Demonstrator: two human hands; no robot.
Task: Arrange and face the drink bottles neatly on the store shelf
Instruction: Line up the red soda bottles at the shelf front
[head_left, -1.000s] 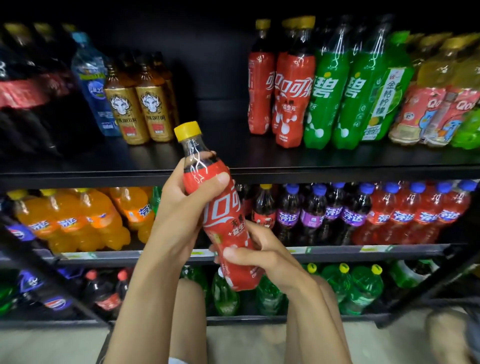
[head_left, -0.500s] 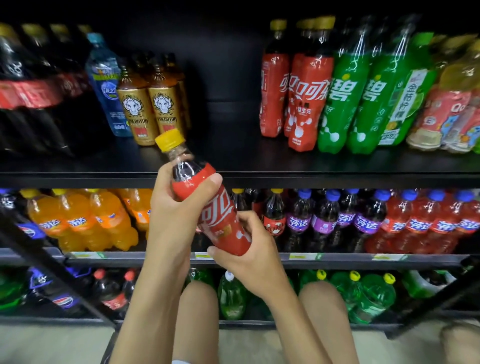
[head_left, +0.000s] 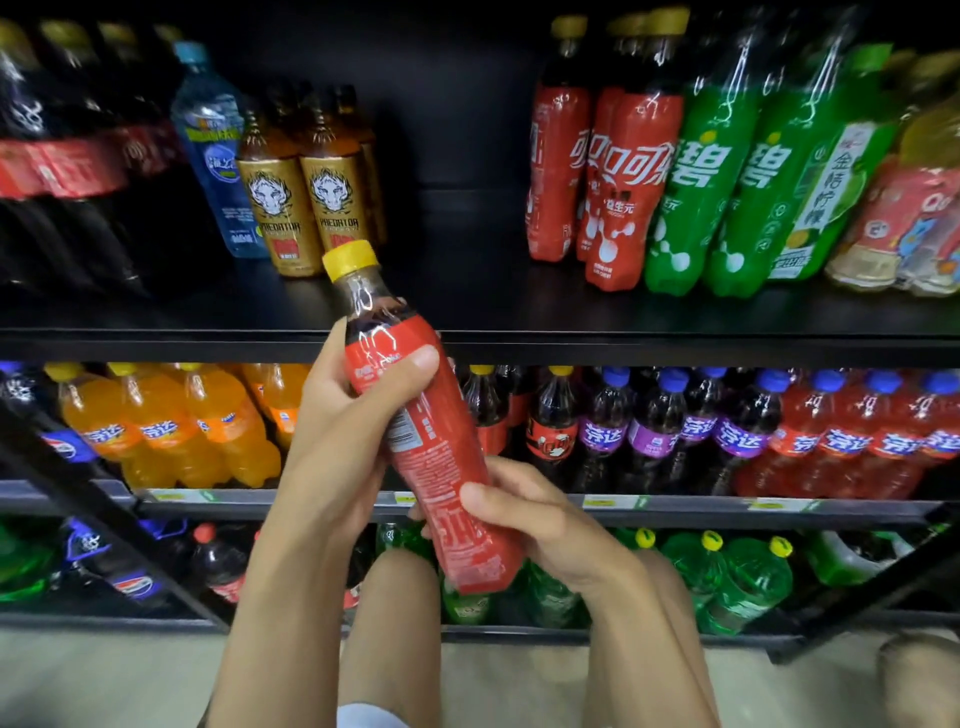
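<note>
Red bottle (head_left: 431, 457) — tilted before bare shelf (head_left: 467, 296) edge.

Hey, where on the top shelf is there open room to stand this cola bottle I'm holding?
The top shelf is bare between the gold bottles and the standing red cola bottles, likely wide enough. Green bottles crowd its right end, dark cola bottles its left, and the middle shelf is packed throughout.

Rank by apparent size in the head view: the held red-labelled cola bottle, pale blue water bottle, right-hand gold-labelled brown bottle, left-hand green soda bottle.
1. red-labelled cola bottle, though its nearness to the camera inflates it
2. green soda bottle
3. pale blue water bottle
4. gold-labelled brown bottle
</note>
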